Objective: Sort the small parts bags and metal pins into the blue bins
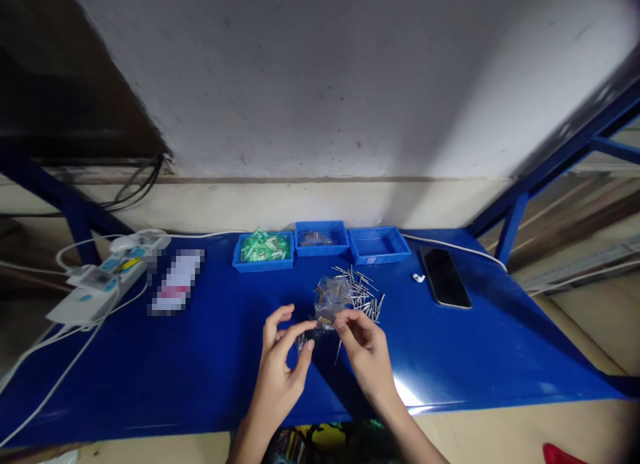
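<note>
Over the blue table, my right hand (367, 351) pinches the edge of a small clear plastic bag (327, 314) with a brass-coloured piece in it. My left hand (285, 361) is at the bag's left side, thumb and fingers apart, the index fingertip close to the plastic. More clear bags (334, 291) with small parts lie just beyond my fingers. To their right is a loose pile of thin metal pins (367, 297). Some small clear and metallic items by my left fingertips are too small to make out.
Three blue trays stand at the back: one with green packets (265, 246), one with small parts (315, 239), and a right one (379, 245). A phone (445, 277) and white earbud (419, 277) lie right; a power strip (107, 277) and cables left.
</note>
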Available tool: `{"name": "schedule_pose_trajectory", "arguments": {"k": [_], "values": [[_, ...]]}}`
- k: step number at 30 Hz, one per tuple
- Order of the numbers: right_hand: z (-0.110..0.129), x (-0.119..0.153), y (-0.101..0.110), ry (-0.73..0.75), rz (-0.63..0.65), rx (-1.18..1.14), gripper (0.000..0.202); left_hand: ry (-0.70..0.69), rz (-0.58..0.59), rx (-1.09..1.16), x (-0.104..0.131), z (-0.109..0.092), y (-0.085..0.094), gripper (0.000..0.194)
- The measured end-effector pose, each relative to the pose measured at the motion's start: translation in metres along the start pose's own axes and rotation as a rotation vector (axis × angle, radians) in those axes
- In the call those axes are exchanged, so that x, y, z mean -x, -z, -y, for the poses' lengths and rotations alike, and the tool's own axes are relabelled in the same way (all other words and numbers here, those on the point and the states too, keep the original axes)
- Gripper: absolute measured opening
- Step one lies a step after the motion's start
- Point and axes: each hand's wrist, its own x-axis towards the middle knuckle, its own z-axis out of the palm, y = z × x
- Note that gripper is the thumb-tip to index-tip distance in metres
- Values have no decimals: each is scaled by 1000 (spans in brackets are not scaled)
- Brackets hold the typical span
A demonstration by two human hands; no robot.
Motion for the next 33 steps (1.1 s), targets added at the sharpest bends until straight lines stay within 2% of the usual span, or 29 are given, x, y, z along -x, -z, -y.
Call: {"name": "schedule_pose_trajectory", "arguments": {"k": [2, 4, 6, 8, 10, 11, 13, 14, 16, 17, 18, 20, 22, 24, 27, 29, 30, 31, 33], "values": [[-3, 2, -2, 304, -9, 220, 6, 187, 77, 181, 3, 3, 1, 26], [-7, 6, -5, 552, 98, 356, 15, 349, 97, 382, 5, 5, 3, 37], [-10, 9, -8, 680, 222, 419, 25, 448, 55, 539, 5, 7, 6, 40], [-12, 11, -10, 692, 295, 438, 31, 487, 15, 607, 4, 8, 10, 37], [-13, 12, -12, 583, 296, 393, 29, 471, -39, 560, 2, 9, 13, 36], [-12, 12, -13, 474, 264, 336, 24, 444, -80, 505, 1, 10, 13, 34], [-11, 10, -15, 156, 169, 123, 16, 356, -134, 381, -1, 9, 12, 26], [-10, 8, -15, -37, 144, -26, 19, 302, -138, 330, -1, 8, 11, 21], [-7, 5, -15, -388, 160, -345, 30, 176, -106, 261, -3, 5, 8, 14], [-5, 3, -15, -511, 188, -475, 33, 103, -83, 236, -4, 3, 7, 13], [-3, 2, -14, -585, 218, -564, 33, 21, -62, 211, -6, 1, 6, 15], [0, -1, -12, -594, 238, -626, 31, -138, -26, 146, -10, 0, 4, 17], [6, -5, -9, -465, 185, -574, 27, -223, -10, 45, -15, 1, 3, 18], [16, -13, -4, -211, 29, -437, 22, -185, -26, -111, -17, 7, 1, 25], [39, -39, 6, 336, -435, -153, 15, -13, -19, -401, -10, 20, -4, 44], [54, -64, 11, 675, -748, 46, 16, 57, 17, -540, -1, 26, -7, 43], [59, -77, 13, 787, -792, 159, 17, 73, 28, -576, 4, 28, -8, 39], [61, -88, 13, 856, -744, 275, 16, 85, 29, -590, 9, 29, -9, 33], [56, -101, 10, 855, -461, 485, 15, 107, 16, -561, 17, 29, -9, 21]]}}
